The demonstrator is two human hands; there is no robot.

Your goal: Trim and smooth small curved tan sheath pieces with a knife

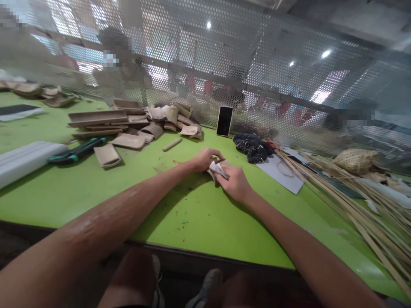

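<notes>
So the right hand is pinching a white wad against a small brown piece, and the left hand looks curled over the far side of that same piece, so both grips seem taken. All that's around the middle of the table, a bit nearer the far edge than the near one. I'd call this piece mid-work, since it's not set down yet, but fingers cover most of it, so no clue how much of its face is done. Just left of the hands there's a thin stick, then a loose curved piece lying apart from the pile along the far edge. Can't tell if that pile is finished stuff or stuff waiting; if waiting, there's loads left. The green-black tool lies unused over toward the left end, a phone stands at the far edge, dark gloves sit right of it, and long strips cover much of the right end, nobody's hand on them
</notes>
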